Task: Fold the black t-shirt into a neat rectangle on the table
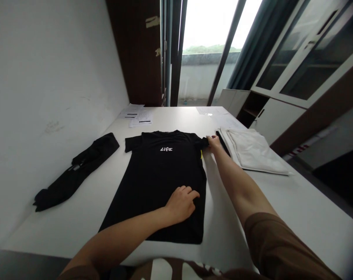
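A black T-shirt (pixel 161 179) with small white lettering on its chest lies spread out on a white table (pixel 281 210), its collar pointing away from me. My left hand (pixel 182 204) is on the lower right part of the shirt, fingers curled down against the cloth; the fingertips are partly hidden. At the end of the right sleeve, my right hand (pixel 213 143) pinches the black fabric between thumb and fingers. A bit of yellow shows under that sleeve, along the shirt's side.
A folded black garment (pixel 79 167) lies at the left by the wall. To the right of my right hand is a stack of folded white cloth (pixel 252 149) with black fabric at its edge. Papers (pixel 139 116) lie at the far left. Cabinets (pixel 281 116) stand beyond the table.
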